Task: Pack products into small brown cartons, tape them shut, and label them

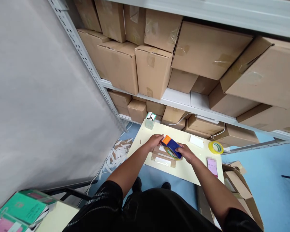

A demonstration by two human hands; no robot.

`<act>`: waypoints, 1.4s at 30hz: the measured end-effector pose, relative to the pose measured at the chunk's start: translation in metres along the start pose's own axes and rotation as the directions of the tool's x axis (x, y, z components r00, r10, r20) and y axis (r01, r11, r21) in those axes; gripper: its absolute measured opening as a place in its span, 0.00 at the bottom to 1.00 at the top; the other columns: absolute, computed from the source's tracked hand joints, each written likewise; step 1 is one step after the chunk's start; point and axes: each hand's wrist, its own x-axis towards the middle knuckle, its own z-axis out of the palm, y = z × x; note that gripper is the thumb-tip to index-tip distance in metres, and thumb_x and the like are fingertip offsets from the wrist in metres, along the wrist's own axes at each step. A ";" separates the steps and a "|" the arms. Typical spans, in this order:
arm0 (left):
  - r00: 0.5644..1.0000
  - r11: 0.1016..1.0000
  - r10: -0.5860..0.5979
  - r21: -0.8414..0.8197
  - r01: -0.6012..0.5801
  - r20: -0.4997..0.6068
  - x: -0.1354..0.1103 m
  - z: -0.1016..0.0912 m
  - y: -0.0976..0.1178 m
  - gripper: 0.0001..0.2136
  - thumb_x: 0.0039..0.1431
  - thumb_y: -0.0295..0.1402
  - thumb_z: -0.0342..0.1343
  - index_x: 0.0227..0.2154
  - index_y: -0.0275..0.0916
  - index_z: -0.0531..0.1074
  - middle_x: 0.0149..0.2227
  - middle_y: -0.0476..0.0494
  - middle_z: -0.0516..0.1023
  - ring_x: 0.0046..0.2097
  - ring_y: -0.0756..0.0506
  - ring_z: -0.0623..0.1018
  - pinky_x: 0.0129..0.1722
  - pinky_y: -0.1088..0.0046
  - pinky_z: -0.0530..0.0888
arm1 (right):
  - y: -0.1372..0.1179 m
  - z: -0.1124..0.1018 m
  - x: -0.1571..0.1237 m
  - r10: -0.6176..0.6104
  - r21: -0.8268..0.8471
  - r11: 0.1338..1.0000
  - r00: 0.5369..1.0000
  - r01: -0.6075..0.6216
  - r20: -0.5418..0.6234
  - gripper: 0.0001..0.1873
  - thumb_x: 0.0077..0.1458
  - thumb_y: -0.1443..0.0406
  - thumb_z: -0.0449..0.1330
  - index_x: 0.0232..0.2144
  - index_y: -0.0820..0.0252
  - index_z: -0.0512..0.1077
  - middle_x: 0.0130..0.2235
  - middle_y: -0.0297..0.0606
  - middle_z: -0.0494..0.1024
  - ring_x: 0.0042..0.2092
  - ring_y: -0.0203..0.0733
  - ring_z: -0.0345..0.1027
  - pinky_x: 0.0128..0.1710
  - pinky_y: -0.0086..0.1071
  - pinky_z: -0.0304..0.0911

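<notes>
A blue tape dispenser (173, 147) with an orange end spans the gap between my two hands, above the table. My right hand (185, 152) grips its blue end. The fingers of my left hand (156, 141) are closed at the orange end, though what exactly they pinch there is partly hidden. A yellowish tape roll shows at the dispenser's lower edge. Beneath it lies a flat cardboard box (157, 154) with a white label (162, 161) and clear tape on it, partly covered by the dispenser.
The cream table (183, 172) holds a green-and-white box (150, 120), a white box (196, 141), a tape roll (216, 147) and a pink packet (212, 166). Shelves of cardboard boxes (153, 71) rise behind. White scraps (116, 157) litter the floor left; an open carton (241, 190) stands right.
</notes>
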 end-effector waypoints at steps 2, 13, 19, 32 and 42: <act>0.993 0.991 -0.095 -0.088 0.101 0.071 0.003 -0.002 0.004 0.21 0.56 0.53 0.65 0.32 0.36 0.75 0.26 0.49 0.75 0.25 0.51 0.71 0.29 0.75 0.67 | 0.001 -0.001 0.000 -0.008 0.001 1.000 1.000 0.008 -0.003 0.09 0.38 0.59 0.63 0.22 0.58 0.72 0.23 0.28 0.72 0.29 0.38 0.62 0.32 0.31 0.56; 0.979 0.961 -0.163 -0.206 0.186 0.124 0.000 0.000 0.004 0.19 0.55 0.49 0.69 0.32 0.37 0.73 0.23 0.51 0.73 0.24 0.52 0.71 0.28 0.77 0.68 | 0.012 -0.004 0.005 -0.025 -0.065 0.998 0.999 0.024 -0.021 0.09 0.40 0.58 0.63 0.23 0.58 0.73 0.23 0.28 0.72 0.29 0.38 0.63 0.32 0.30 0.58; 0.964 0.946 -0.130 -0.262 0.191 0.232 -0.001 0.001 0.002 0.20 0.53 0.48 0.71 0.34 0.36 0.74 0.26 0.50 0.74 0.25 0.53 0.71 0.28 0.77 0.67 | 0.020 -0.005 0.004 -0.025 -0.067 0.998 0.998 0.022 -0.053 0.23 0.43 0.46 0.69 0.27 0.59 0.75 0.25 0.31 0.76 0.28 0.40 0.66 0.31 0.32 0.61; 0.969 0.904 -0.131 -0.377 0.204 0.210 0.000 0.010 -0.001 0.15 0.58 0.43 0.68 0.32 0.36 0.72 0.25 0.51 0.71 0.24 0.54 0.69 0.28 0.77 0.66 | 0.025 -0.008 0.008 -0.046 -0.135 0.990 0.997 0.038 -0.060 0.27 0.45 0.42 0.71 0.29 0.61 0.78 0.27 0.33 0.79 0.29 0.41 0.70 0.32 0.32 0.63; 0.971 0.980 -0.130 -0.121 0.156 0.201 -0.002 0.008 0.004 0.18 0.50 0.45 0.70 0.31 0.36 0.75 0.25 0.51 0.72 0.25 0.52 0.69 0.28 0.75 0.65 | 0.029 -0.005 -0.007 -0.103 -0.199 0.976 0.994 0.093 -0.044 0.29 0.45 0.40 0.69 0.28 0.60 0.77 0.26 0.33 0.77 0.29 0.41 0.69 0.30 0.31 0.61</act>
